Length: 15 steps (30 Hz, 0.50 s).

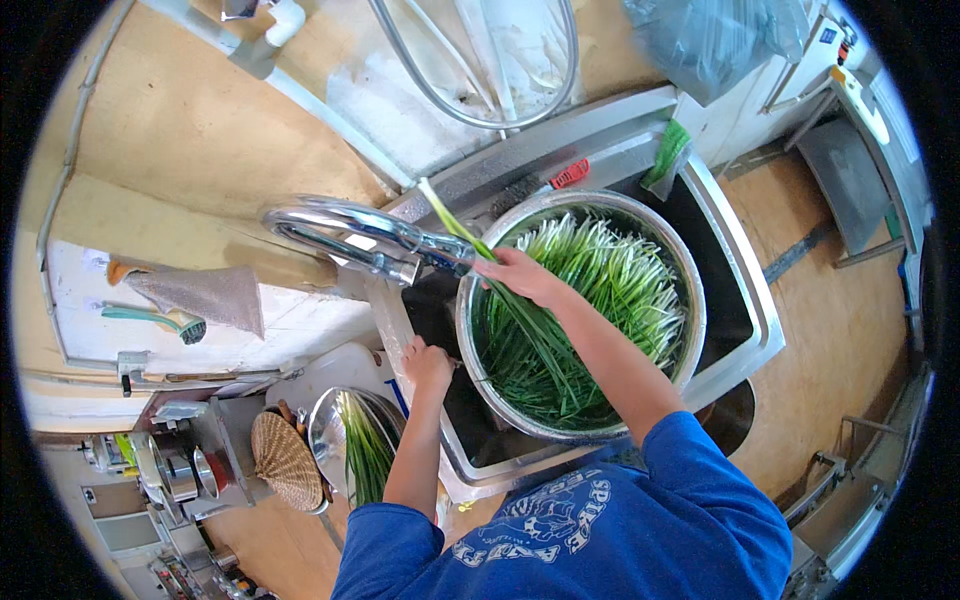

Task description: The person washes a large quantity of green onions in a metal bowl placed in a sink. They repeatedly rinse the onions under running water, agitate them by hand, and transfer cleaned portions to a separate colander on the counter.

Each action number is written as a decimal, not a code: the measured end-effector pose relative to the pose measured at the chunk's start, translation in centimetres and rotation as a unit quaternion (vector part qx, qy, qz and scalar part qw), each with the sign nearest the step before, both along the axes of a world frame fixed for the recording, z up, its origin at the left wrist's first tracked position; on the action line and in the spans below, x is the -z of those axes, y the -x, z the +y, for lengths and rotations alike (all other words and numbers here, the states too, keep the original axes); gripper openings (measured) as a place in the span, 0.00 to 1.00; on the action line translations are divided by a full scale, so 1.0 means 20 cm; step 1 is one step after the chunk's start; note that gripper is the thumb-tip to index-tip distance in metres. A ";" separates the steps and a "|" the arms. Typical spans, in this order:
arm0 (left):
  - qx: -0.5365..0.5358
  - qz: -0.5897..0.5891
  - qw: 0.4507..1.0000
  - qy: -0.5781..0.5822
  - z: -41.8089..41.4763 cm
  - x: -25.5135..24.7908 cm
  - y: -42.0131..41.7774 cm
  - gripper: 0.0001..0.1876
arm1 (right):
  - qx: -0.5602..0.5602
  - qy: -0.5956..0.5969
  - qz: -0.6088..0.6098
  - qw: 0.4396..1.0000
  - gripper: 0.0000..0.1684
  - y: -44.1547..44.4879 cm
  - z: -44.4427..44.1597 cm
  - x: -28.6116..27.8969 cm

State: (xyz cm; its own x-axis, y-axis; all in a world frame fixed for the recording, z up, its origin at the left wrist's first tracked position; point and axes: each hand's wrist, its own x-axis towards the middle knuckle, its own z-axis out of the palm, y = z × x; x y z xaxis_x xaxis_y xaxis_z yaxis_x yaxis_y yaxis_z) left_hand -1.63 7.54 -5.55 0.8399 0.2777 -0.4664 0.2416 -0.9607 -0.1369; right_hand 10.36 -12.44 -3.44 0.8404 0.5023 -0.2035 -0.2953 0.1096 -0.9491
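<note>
My right hand (521, 276) grips a bunch of long green onions (448, 214). Their pale ends point up toward the chrome faucet (416, 247), and the green leaves trail down over the bowl. Below that hand, a large round steel bowl (585, 435) sits across the sink, packed with more green onions (611, 274), white ends mostly to the upper right. My left hand (429, 365) is by the left rim of the steel sink (469, 474), left of the bowl. Its fingers are curled downward, and whether they hold something is hidden.
A red-handled brush (570, 174) lies behind the bowl; a green scrubbing cloth (666, 157) hangs over the sink's divider. To the left stand a steel bowl (324, 431) with green onions (365, 457) and a woven basket (283, 461). A plastic bag (709, 49) hangs at upper right.
</note>
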 end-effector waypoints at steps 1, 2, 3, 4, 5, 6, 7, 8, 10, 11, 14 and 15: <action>0.010 -0.066 0.998 0.004 -0.01 0.02 0.02 0.16 | -0.003 0.088 0.000 0.996 0.27 -0.01 0.00 0.00; 0.020 -0.131 0.991 0.008 -0.01 0.04 0.04 0.15 | 0.021 0.084 -0.009 0.996 0.28 -0.01 0.03 0.06; 0.030 -0.199 0.979 0.012 -0.01 0.05 0.05 0.15 | 0.045 0.079 -0.021 0.996 0.30 -0.01 0.06 0.10; 0.067 -0.210 0.973 -0.063 0.03 0.05 0.05 0.20 | 0.079 0.078 -0.043 0.993 0.30 0.01 0.08 0.05; 0.044 -0.156 0.984 -0.074 0.07 0.05 0.04 0.17 | 0.079 0.073 -0.028 0.994 0.27 0.02 0.10 0.06; 0.011 -0.116 0.991 -0.071 0.01 -0.10 -0.01 0.15 | 0.074 0.078 -0.028 0.994 0.24 0.03 0.09 0.04; -0.022 -0.078 0.994 -0.068 -0.07 -0.26 -0.09 0.15 | 0.068 0.083 -0.029 0.994 0.22 0.04 0.07 0.00; -0.023 -0.166 0.985 -0.041 -0.09 -0.26 -0.12 0.16 | 0.053 0.049 -0.034 0.997 0.17 0.05 0.07 0.00; -0.022 -0.332 0.943 0.023 -0.16 -0.24 -0.19 0.19 | 0.050 0.055 -0.071 0.995 0.15 0.04 0.07 0.10; -0.016 -0.363 0.900 0.240 -0.22 -0.24 -0.27 0.21 | 0.043 0.052 -0.090 0.994 0.15 0.04 0.06 0.16; -0.115 -0.260 0.791 0.541 -0.46 -0.18 -0.42 0.27 | 0.088 0.064 -0.097 0.989 0.18 0.06 0.07 0.15; -0.149 -0.235 0.750 0.600 -0.49 -0.16 -0.47 0.30 | 0.094 0.066 -0.069 0.991 0.19 0.07 0.03 0.11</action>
State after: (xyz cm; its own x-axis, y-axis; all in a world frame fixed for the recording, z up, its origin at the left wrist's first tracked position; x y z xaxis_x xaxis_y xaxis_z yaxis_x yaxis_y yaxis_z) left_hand 7.70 -2.25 -2.41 0.9738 0.1030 -0.2027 0.2209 -0.2179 0.9506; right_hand 8.87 -11.75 -5.67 0.9410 0.3108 -0.1336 -0.1479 0.0226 -0.9888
